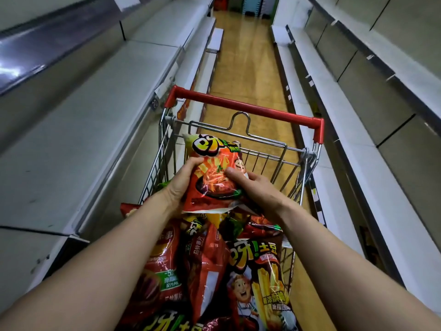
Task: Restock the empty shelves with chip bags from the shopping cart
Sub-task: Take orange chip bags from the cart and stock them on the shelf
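A wire shopping cart [293, 149] with a red handle stands in the aisle in front of me, piled with several red chip bags [205, 266]. Above the pile I hold one red chip bag [212, 173] upright with both hands. My left hand [183, 182] grips its left edge and my right hand [253, 185] grips its right side, thumb on the front. Bare white shelves [78, 130] run along the left, close to the cart. More bare shelves [353, 130] run along the right.
The aisle has a yellow wooden floor [248, 63] stretching ahead past the cart. Price-tag rails edge the shelves on both sides. The cart sits nearer the left shelving, with a strip of floor on its right.
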